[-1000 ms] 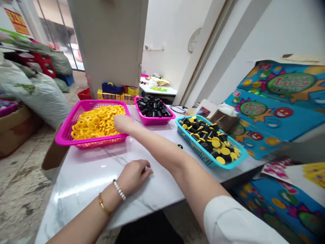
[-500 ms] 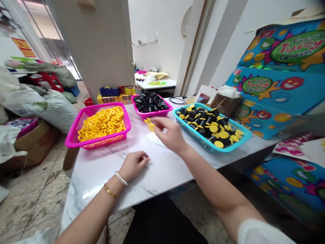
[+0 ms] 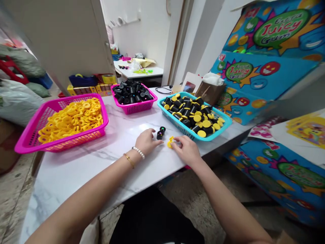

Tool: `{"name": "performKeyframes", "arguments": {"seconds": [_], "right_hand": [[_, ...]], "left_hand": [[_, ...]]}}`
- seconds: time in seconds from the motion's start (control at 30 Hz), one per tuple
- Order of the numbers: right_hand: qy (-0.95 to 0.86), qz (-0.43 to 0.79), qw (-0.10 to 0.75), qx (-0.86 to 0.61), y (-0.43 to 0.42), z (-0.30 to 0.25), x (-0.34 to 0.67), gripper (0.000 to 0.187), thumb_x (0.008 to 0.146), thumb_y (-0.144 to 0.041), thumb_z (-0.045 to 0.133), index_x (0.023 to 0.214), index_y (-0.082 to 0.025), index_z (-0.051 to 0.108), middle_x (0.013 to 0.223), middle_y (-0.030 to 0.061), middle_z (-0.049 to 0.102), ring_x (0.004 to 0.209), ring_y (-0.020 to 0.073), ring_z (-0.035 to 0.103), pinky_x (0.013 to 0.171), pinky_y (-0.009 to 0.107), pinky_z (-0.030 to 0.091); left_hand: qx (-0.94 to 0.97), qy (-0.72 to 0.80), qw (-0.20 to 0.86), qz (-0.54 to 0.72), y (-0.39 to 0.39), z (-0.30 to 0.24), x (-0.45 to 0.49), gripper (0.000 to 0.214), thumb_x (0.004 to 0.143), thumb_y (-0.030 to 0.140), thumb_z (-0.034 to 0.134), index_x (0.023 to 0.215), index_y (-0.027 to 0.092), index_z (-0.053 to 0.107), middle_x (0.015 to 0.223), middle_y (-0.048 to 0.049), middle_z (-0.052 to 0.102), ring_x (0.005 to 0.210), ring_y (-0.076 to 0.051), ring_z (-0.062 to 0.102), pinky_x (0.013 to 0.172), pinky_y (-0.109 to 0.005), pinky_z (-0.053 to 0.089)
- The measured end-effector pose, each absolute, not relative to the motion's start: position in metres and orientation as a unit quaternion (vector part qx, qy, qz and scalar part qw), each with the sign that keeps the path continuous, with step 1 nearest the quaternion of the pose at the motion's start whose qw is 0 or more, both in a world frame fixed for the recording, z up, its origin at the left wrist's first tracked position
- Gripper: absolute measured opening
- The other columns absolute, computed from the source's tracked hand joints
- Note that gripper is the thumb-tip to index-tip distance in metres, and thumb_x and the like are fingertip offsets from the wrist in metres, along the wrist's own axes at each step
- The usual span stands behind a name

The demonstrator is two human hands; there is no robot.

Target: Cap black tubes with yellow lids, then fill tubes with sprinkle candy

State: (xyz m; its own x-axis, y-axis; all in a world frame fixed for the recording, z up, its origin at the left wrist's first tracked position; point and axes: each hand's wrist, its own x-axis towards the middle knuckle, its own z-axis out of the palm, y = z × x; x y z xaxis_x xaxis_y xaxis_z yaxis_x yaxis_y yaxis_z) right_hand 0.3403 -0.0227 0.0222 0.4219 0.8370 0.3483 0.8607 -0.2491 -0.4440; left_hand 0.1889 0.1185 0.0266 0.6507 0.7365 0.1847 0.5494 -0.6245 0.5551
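My right hand (image 3: 187, 149) rests on the white marble table (image 3: 88, 162) with its fingers closed on a few yellow rings (image 3: 170, 142). My left hand (image 3: 147, 140) lies beside it, fingers curled, its fingertips touching a small black cap (image 3: 159, 135). A second black cap (image 3: 163, 129) sits just behind. A big pink basket (image 3: 27, 142) of yellow rings stands at the left. A smaller pink basket (image 3: 134, 107) of black caps is behind. A blue basket (image 3: 177, 127) holds black pieces with yellow tops.
Colourful "Juicy Gum" cartons (image 3: 254, 74) are stacked at the right, with a tissue box (image 3: 209, 88) in front. A grey pillar (image 3: 63, 37) rises behind the table, tape rolls (image 3: 108, 78) at its foot. Sacks (image 3: 15, 98) lie on the floor at left.
My right hand left the yellow-ring basket with rings and came down in front of the blue basket. My left hand slid right to the black cap. The camera panned right.
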Motion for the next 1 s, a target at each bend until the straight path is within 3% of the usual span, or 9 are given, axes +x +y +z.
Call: {"name": "performKeyframes", "arguments": {"seconds": [0.17,0.3,0.4,0.57,0.67,0.77,0.87,1.0], "right_hand": [[-0.538,-0.015,0.241,-0.808,-0.010,0.024,0.334,0.022,0.080,-0.034,0.059,0.093,-0.020,0.068,0.089,0.0065,0.065,0.076,0.0192,0.061,0.072,0.030,0.045],[-0.570,0.025,0.243,-0.785,-0.014,0.027,0.333,0.010,0.075,-0.028,0.060,0.080,-0.020,0.064,0.084,0.0034,0.063,0.069,0.0157,0.057,0.066,0.027,0.042],[-0.590,0.058,0.245,-0.767,-0.018,0.032,0.337,0.010,0.074,-0.026,0.061,0.081,-0.019,0.061,0.082,0.0026,0.062,0.066,0.0147,0.056,0.061,0.025,0.040],[-0.615,0.079,0.205,-0.757,-0.005,0.044,0.342,0.027,0.074,-0.038,0.065,0.093,-0.019,0.062,0.085,0.0032,0.065,0.068,0.0159,0.058,0.062,0.027,0.040],[-0.645,0.073,0.165,-0.743,0.006,0.048,0.342,0.017,0.076,-0.033,0.063,0.084,-0.019,0.067,0.085,0.0041,0.066,0.074,0.0175,0.059,0.066,0.028,0.040],[-0.652,0.088,0.137,-0.740,0.011,0.049,0.342,0.008,0.074,-0.027,0.063,0.076,-0.020,0.067,0.078,0.0021,0.066,0.073,0.0174,0.059,0.065,0.028,0.040],[-0.632,0.062,0.169,-0.754,0.007,0.048,0.342,0.009,0.073,-0.030,0.065,0.074,-0.022,0.070,0.079,0.0018,0.063,0.070,0.0170,0.058,0.065,0.029,0.041],[-0.592,-0.030,0.276,-0.757,0.003,0.051,0.329,0.016,0.074,-0.037,0.067,0.079,-0.023,0.073,0.082,0.0044,0.061,0.075,0.0195,0.057,0.068,0.033,0.043]], "left_hand": [[0.882,0.368,0.210,0.207,0.117,0.025,0.196,0.027,0.076,0.040,0.065,0.091,0.017,0.064,0.087,-0.0057,0.061,0.081,-0.019,0.058,0.071,-0.029,0.043],[0.892,0.345,0.206,0.207,0.101,0.029,0.156,0.017,0.074,0.031,0.061,0.085,0.018,0.059,0.088,-0.0043,0.057,0.076,-0.017,0.055,0.070,-0.029,0.043],[0.899,0.338,0.202,0.190,0.083,0.032,0.116,0.015,0.073,0.027,0.060,0.084,0.019,0.055,0.087,-0.0037,0.056,0.076,-0.017,0.054,0.069,-0.029,0.043],[0.894,0.342,0.220,0.190,0.069,0.030,0.082,0.023,0.075,0.029,0.061,0.095,0.018,0.055,0.090,-0.0044,0.060,0.084,-0.020,0.055,0.075,-0.031,0.044],[0.894,0.318,0.245,0.199,0.073,0.028,0.082,0.036,0.076,0.033,0.064,0.109,0.019,0.057,0.097,-0.0046,0.062,0.086,-0.019,0.056,0.077,-0.031,0.044],[0.898,0.291,0.264,0.197,0.078,0.028,0.083,0.029,0.078,0.033,0.064,0.104,0.020,0.062,0.095,-0.0045,0.062,0.085,-0.019,0.057,0.077,-0.030,0.045],[0.891,0.294,0.280,0.203,0.080,0.028,0.079,0.025,0.077,0.032,0.066,0.098,0.019,0.064,0.092,-0.0049,0.062,0.084,-0.019,0.057,0.076,-0.030,0.045],[0.880,0.315,0.279,0.219,0.083,0.025,0.075,0.026,0.076,0.034,0.068,0.096,0.018,0.066,0.093,-0.0059,0.061,0.087,-0.020,0.056,0.079,-0.031,0.045]]}}
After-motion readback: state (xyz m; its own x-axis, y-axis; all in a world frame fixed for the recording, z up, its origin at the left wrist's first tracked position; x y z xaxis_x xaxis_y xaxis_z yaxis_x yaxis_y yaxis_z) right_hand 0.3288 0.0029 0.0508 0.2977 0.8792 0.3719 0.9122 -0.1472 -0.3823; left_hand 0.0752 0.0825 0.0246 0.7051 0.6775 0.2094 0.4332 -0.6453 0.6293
